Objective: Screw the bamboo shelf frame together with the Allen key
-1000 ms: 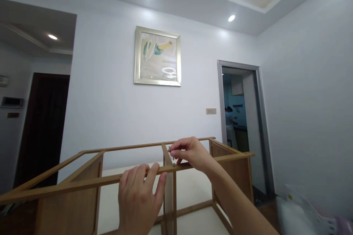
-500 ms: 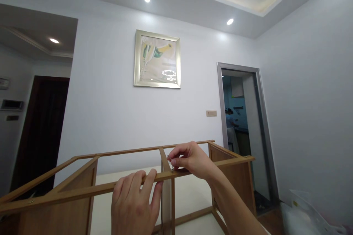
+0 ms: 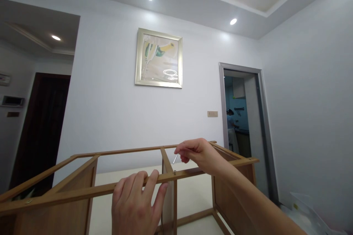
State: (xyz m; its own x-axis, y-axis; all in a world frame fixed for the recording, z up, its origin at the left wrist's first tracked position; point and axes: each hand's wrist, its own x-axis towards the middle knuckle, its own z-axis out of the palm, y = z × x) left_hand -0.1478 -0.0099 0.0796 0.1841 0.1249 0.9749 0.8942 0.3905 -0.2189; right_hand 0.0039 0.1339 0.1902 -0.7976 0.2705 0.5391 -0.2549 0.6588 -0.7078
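Observation:
My left hand [image 3: 138,200] lies over the front rail [image 3: 99,191] of a wooden shelf frame, its fingers hooked across the top and the thumb on the near side. A small metal screw [image 3: 174,172] stands partly out of that rail, where a crosspiece [image 3: 166,161] meets it. Just above and right of the screw, my right hand [image 3: 195,152] pinches a thin metal rod that looks like a hex key [image 3: 175,158]. The key's lower tip is apart from the screw; its upper part is hidden in my fingers.
The frame's left panel [image 3: 75,180] and right panel [image 3: 234,194] flank my hands. Behind stands a white wall with a framed picture [image 3: 159,84]. Through the doorway at right a person [image 3: 231,125] is seen. Clear plastic wrapping [image 3: 306,213] lies at lower right.
My right hand has lifted off the screw and moved slightly up and right, with the hex key now showing below the fingers. The left thumb has moved a little right.

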